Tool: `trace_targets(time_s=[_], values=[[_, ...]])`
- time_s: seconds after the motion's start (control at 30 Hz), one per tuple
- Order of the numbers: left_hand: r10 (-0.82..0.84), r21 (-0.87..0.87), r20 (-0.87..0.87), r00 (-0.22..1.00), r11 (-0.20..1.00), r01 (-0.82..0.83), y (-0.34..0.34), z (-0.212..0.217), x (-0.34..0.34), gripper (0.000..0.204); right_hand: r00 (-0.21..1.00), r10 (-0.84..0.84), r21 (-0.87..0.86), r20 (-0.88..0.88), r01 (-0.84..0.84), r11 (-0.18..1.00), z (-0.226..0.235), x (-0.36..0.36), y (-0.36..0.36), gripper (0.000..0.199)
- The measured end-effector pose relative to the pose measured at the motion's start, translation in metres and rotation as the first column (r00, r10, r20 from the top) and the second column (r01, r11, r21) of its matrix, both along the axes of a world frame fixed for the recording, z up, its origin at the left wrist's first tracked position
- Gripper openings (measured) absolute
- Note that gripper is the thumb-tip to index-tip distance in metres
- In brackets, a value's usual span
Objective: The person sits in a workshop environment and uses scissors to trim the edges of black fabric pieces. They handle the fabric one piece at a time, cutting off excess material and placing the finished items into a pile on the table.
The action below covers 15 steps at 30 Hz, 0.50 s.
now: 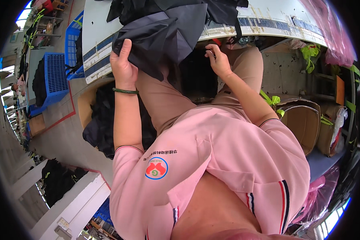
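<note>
A thin black fabric piece point(160, 38) hangs over the table's front edge and down above my lap. My left hand point(125, 68) grips its left side, thumb up on top and the other fingers hidden behind the cloth. To the right of the cloth, apart from it, my right hand point(219, 62) is held over my lap with its fingers curled in. Something small and dark shows between those fingers, too little of it to name. More black fabric point(224, 12) lies heaped on the white table point(264, 24), at its front edge.
Below my left forearm, a cardboard box point(87, 100) holds dark cloth. Blue plastic crates point(56, 74) stand at the left. On the right are an open carton point(302, 124), pink plastic film point(328, 32) on the table end, and yellow-green strips point(310, 54).
</note>
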<state>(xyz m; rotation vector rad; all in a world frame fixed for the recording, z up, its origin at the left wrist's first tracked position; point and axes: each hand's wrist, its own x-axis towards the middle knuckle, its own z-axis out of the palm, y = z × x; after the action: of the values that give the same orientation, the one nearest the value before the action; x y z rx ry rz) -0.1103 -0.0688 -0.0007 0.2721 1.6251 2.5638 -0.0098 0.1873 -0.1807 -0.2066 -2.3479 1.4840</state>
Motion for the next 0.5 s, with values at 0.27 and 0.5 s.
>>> trace_targets(time_s=[0.27,0.5], values=[[-0.015,-0.289,-0.007,1.0,0.957,0.012,0.009,-0.071,-0.086,0.023,0.459,0.32,-0.263,0.829,-0.185,0.947,-0.209,-0.032,0.002,0.019],[-0.041,-0.676,-0.171,0.984,0.731,-0.087,0.017,-0.114,-0.095,0.022,0.635,0.231,0.338,0.737,-0.642,0.688,-0.327,-0.067,0.009,0.024]])
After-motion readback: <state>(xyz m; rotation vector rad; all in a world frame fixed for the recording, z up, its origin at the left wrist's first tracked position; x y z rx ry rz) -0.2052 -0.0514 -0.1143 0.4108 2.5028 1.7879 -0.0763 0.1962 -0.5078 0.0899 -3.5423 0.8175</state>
